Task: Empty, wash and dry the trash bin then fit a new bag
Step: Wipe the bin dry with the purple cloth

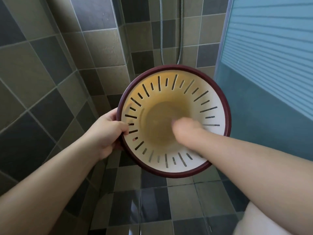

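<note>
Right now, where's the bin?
Head view, centre: the bin is held tilted toward the camera, left hand gripping its rim, right hand inside it.

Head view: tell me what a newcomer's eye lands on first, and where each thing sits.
The trash bin, cream with dark slits and a maroon rim, fills the centre, its open mouth facing the camera. The left hand grips the rim at the bin's left side, while the right hand reaches inside toward the bottom, blurred. Behind, a shower hose hangs down the tiled wall.
</note>
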